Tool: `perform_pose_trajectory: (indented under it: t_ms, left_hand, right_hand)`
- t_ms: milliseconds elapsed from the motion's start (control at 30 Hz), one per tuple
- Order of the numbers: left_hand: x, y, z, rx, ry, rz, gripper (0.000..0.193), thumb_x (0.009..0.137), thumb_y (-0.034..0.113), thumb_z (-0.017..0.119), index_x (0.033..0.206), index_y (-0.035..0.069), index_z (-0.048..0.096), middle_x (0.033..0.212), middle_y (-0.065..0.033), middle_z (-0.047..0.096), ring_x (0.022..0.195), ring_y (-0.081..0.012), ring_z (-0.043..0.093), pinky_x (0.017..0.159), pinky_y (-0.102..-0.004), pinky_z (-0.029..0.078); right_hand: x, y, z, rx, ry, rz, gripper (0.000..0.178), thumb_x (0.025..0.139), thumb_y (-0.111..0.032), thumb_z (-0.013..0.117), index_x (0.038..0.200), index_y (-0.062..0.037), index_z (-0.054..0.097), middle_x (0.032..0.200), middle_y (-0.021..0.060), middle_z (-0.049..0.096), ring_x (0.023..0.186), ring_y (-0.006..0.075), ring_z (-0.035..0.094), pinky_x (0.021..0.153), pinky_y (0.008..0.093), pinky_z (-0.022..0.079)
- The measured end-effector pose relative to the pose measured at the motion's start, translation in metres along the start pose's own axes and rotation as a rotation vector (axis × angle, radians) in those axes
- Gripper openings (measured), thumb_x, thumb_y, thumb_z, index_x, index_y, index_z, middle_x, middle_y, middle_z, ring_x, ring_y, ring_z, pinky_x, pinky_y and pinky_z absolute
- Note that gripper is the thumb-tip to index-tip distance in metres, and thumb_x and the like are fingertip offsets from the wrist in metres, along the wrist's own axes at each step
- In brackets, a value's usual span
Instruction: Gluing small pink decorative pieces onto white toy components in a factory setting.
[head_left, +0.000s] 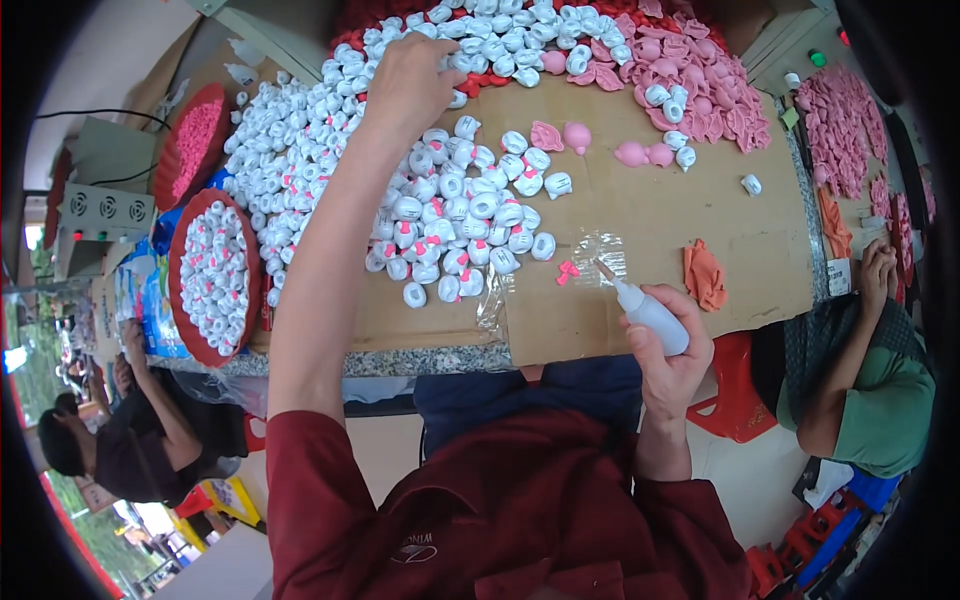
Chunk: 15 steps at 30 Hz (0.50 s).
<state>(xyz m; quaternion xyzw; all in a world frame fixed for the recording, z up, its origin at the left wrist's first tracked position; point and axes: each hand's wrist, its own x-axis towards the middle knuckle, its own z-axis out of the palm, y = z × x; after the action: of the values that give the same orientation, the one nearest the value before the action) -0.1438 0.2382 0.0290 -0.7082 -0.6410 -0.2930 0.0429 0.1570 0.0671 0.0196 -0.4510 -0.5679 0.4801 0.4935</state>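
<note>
My left hand (415, 85) reaches across to the far pile of small white doll-head pieces (500, 45). Its thumb and forefinger are apart at the pile's edge, with no piece plainly between them. Held in my right hand (675, 365) near the table's front edge is a white squeeze bottle (655, 320) with a thin nozzle, tilted up to the left. The nozzle tip points at a patch of clear tape (603, 255) on the cardboard (650, 220). A small pink bow (567, 272) lies just left of the tape.
White pieces with pink bows (450, 215) spread under my left forearm. Red bowls hold finished-looking heads (212, 275) and pink bits (195, 140). Pink rubbery parts (700, 100) heap at far right; an orange crumpled piece (705, 275) lies nearer. Co-workers sit at left (150, 420) and right (860, 370).
</note>
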Motion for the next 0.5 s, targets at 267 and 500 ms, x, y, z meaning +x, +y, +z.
perform_pose_trajectory:
  t_ms: [267, 500]
  left_hand:
    - [-0.021, 0.047, -0.037, -0.63, -0.101, -0.248, 0.027, 0.072, 0.004, 0.065, 0.098, 0.002, 0.057, 0.087, -0.0097, 0.058, 0.075, -0.018, 0.058, 0.064, -0.0254, 0.047]
    - [-0.155, 0.111, -0.045, -1.816, -0.192, -0.827, 0.027, 0.076, -0.008, 0.058, 0.102, 0.001, 0.053, 0.096, -0.0119, 0.06, 0.079, -0.0174, 0.061, 0.066, -0.0244, 0.049]
  right_hand:
    - [0.006, -0.002, -0.011, 0.037, 0.03, -0.132, 0.036, 0.067, -0.006, 0.072, 0.098, 0.0023, 0.057, 0.08, 0.005, 0.056, 0.068, 0.0089, 0.049, 0.059, 0.0198, 0.038]
    - [0.001, -0.002, -0.005, 0.005, -0.048, -0.166, 0.036, 0.065, -0.005, 0.073, 0.096, 0.0019, 0.059, 0.073, 0.0026, 0.051, 0.062, 0.0079, 0.045, 0.054, 0.0201, 0.034]
